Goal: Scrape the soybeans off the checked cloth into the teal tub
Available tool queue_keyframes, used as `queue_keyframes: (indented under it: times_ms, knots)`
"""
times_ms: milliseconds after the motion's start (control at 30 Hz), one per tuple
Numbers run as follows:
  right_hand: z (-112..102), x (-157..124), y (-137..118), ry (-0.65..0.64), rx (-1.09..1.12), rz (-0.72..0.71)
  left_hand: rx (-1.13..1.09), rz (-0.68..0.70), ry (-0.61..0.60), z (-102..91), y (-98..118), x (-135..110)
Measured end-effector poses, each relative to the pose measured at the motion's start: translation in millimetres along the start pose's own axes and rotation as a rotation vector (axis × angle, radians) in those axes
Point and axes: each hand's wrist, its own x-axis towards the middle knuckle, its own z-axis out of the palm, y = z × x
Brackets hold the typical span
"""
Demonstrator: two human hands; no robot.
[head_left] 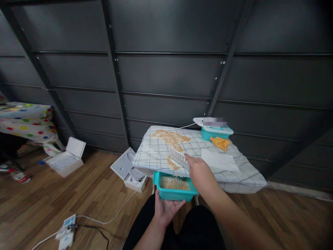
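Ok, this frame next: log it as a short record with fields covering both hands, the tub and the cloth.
Left hand: supports a teal rectangular tub from below
Right hand: grips a white slotted flat tool
Tub contents: loose yellowish grains, some in mid-air above
Checked white cloth: scattered yellowish grains, flat white sheet
Back right: teal box, crumpled orange cloth

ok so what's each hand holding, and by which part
The left hand holds the teal tub from beneath its near side; the right hand grips the white slotted tool by its right end.
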Motion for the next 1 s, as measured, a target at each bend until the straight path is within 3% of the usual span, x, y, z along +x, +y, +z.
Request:
queue_keyframes:
  times_ms: [200,333,467,667,1000]
  knots:
    - [23,38,14,0.021,0.095,0.000,0.003,-0.005,-0.042,-1.6,-1,0]
    - [40,58,17,-0.061,0.174,-0.091,0.021,0.016,-0.093,-5.3,-3,2]
    - [42,67,25,-0.150,0.239,-0.169,0.011,0.027,-0.096,-5.7,-3,2]
    - [26,59,41,-0.268,0.268,-0.221,-0.032,0.005,0.000,-4.7,-3,1]
    - [14,33,62,-0.226,0.298,-0.387,-0.029,0.029,-0.036,-11.3,6,0]
